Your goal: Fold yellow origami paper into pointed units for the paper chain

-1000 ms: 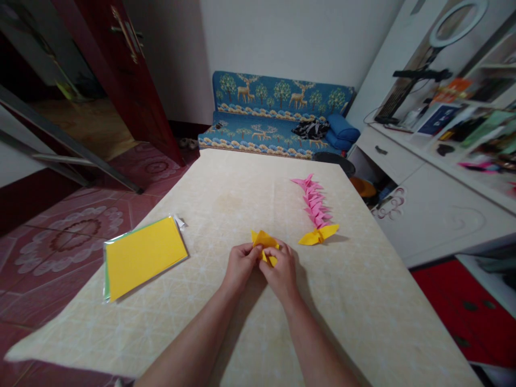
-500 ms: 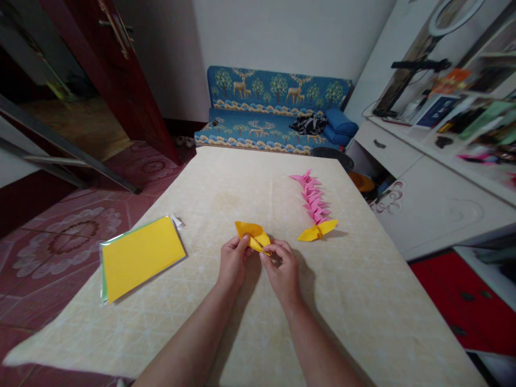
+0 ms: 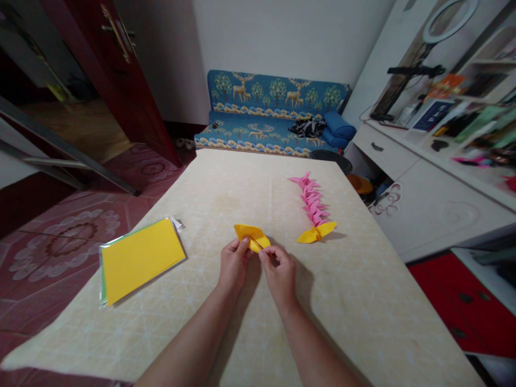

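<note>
A small folded yellow paper piece [image 3: 250, 235] rests just above the table near its middle. My left hand [image 3: 234, 265] pinches its near left edge, fingers closed on it. My right hand [image 3: 279, 269] pinches its near right corner. Both hands sit close together, thumbs almost touching. To the right and farther back lies a chain of folded pink paper pieces [image 3: 312, 200] with one yellow folded piece [image 3: 316, 232] at its near end.
A clear packet of yellow paper sheets [image 3: 140, 258] lies at the left of the beige table [image 3: 363, 301]. A blue patterned sofa [image 3: 274, 115] stands beyond the far edge. White cabinets [image 3: 435, 204] line the right; a dark red door [image 3: 121, 70] stands at the left.
The yellow piece has been turned and flattened from a compact upright shape into a longer one pointing left. Both hands have shifted slightly left and stayed pinched on it.
</note>
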Demonstrator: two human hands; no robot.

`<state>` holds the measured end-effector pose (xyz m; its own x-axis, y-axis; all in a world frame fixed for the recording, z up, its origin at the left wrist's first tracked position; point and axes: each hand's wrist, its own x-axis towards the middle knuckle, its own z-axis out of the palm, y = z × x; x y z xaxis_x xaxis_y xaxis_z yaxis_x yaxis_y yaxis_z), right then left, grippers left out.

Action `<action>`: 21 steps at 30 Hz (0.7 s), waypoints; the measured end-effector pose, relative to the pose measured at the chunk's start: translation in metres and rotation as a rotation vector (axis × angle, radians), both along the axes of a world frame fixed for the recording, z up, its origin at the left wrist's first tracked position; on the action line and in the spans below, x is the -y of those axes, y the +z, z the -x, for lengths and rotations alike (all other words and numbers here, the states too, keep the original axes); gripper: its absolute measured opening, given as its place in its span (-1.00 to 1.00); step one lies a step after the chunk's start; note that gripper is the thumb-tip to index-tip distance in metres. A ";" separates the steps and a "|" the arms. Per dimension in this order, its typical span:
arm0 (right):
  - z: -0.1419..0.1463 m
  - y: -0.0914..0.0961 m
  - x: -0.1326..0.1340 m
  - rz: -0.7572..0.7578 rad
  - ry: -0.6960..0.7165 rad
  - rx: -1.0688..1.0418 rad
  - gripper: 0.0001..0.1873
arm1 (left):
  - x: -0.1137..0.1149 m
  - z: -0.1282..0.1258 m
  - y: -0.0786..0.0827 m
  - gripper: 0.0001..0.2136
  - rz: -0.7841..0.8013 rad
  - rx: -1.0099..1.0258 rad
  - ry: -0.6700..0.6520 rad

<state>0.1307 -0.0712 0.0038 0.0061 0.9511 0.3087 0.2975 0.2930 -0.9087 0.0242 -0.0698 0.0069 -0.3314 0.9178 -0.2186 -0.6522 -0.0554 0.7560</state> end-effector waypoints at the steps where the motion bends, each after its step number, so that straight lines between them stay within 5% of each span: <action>1: 0.000 -0.001 0.000 0.012 -0.004 0.000 -0.86 | 0.000 0.000 0.000 -0.82 0.002 0.003 0.006; 21: 0.000 -0.007 -0.001 0.131 -0.079 -0.168 -0.77 | -0.002 0.002 -0.008 -0.77 0.002 -0.089 0.013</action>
<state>0.1308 -0.0704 -0.0037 0.1227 0.9777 0.1706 0.1562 0.1507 -0.9762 0.0220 -0.0676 -0.0009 -0.3617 0.9128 -0.1896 -0.5819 -0.0622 0.8109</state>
